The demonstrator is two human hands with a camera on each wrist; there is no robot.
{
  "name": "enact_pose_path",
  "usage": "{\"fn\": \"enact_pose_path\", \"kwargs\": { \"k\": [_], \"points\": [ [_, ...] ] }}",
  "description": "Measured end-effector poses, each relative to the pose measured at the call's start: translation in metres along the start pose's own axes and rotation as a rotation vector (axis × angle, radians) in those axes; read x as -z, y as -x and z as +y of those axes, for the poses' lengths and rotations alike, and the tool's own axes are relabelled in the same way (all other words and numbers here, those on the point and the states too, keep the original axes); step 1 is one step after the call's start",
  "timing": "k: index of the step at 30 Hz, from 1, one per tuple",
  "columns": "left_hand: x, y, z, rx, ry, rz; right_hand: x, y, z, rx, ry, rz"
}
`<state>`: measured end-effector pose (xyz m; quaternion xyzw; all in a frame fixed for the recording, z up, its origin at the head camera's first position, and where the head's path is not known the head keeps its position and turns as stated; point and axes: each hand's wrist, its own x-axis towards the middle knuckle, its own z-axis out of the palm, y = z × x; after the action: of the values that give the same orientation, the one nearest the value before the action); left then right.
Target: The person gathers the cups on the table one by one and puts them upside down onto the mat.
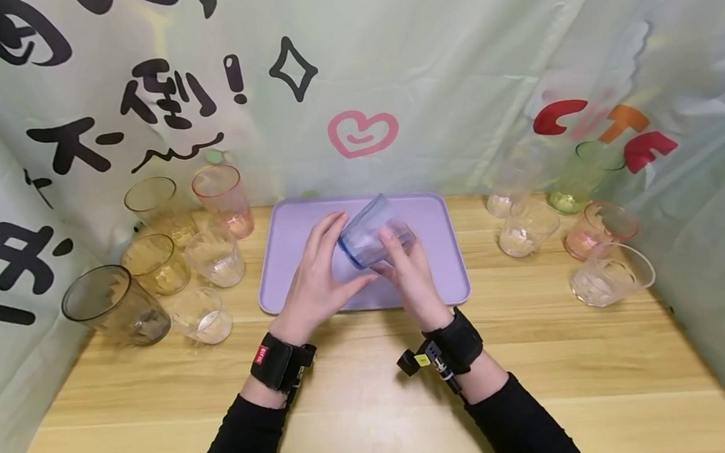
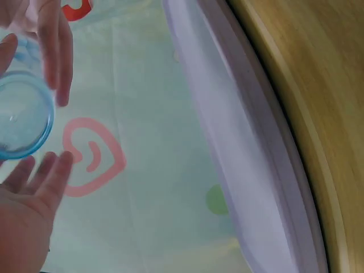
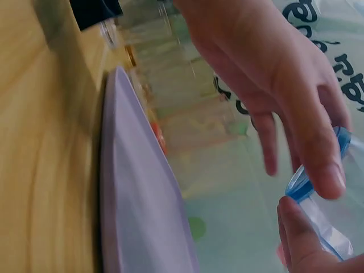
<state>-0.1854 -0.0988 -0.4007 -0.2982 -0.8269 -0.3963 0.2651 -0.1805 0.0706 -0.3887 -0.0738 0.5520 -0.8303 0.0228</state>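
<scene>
Over the tray, a tilted clear blue glass (image 1: 364, 244) has its darker blue rim toward the left hand. My right hand (image 1: 410, 272) grips it around the far end, thumb along its wall. Beside the rim is my left hand (image 1: 315, 281), fingers extended and thumb spread apart. In the left wrist view, the round end of the blue glass (image 2: 23, 116) shows between the right hand (image 2: 48, 40) and the left hand's straight fingers (image 2: 54, 182). From the right wrist, the left hand (image 3: 278, 74) reaches over the rim, while the right hand (image 3: 310, 244) is partly cut off.
Beneath the hands lies a lilac tray (image 1: 278, 226) on the wooden table (image 1: 365, 399). Several glasses stand left, including a large grey one (image 1: 113, 306), an amber one (image 1: 155, 265) and a pink one (image 1: 224, 199). Green (image 1: 584, 175), pink (image 1: 598, 229) and clear glasses (image 1: 609, 275) stand right.
</scene>
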Motion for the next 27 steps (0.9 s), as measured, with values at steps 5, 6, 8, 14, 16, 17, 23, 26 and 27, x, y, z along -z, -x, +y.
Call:
{"fn": "enact_pose_path", "kwargs": {
  "k": [5, 6, 8, 14, 16, 17, 23, 26, 27],
  "points": [
    [-0.001, -0.002, 0.001, -0.090, 0.049, 0.052, -0.005, 0.005, 0.004, -0.030, -0.007, -0.048],
    [-0.001, -0.002, 0.002, -0.102, 0.057, 0.059, -0.006, 0.005, 0.005, -0.028, -0.011, -0.060],
    [0.000, -0.002, 0.003, -0.112, 0.068, 0.069, -0.006, 0.006, 0.006, -0.023, -0.021, -0.086],
    [0.002, -0.002, 0.005, -0.104, 0.076, 0.072, -0.004, 0.005, 0.008, -0.043, -0.033, -0.130],
    [0.003, -0.003, 0.005, -0.107, 0.068, 0.072, -0.001, 0.005, 0.008, -0.055, -0.025, -0.148],
    [0.003, -0.003, 0.004, -0.109, 0.066, 0.073, 0.000, 0.004, 0.008, -0.060, -0.016, -0.161],
    [0.008, -0.005, 0.004, -0.112, 0.051, 0.093, 0.011, -0.003, 0.003, -0.032, 0.106, -0.171],
    [0.010, -0.005, 0.003, -0.099, 0.025, 0.101, 0.019, -0.006, -0.002, 0.011, 0.185, -0.114],
    [0.010, -0.005, 0.003, -0.094, 0.011, 0.103, 0.022, -0.007, -0.005, 0.029, 0.222, -0.095]
  ]
}}
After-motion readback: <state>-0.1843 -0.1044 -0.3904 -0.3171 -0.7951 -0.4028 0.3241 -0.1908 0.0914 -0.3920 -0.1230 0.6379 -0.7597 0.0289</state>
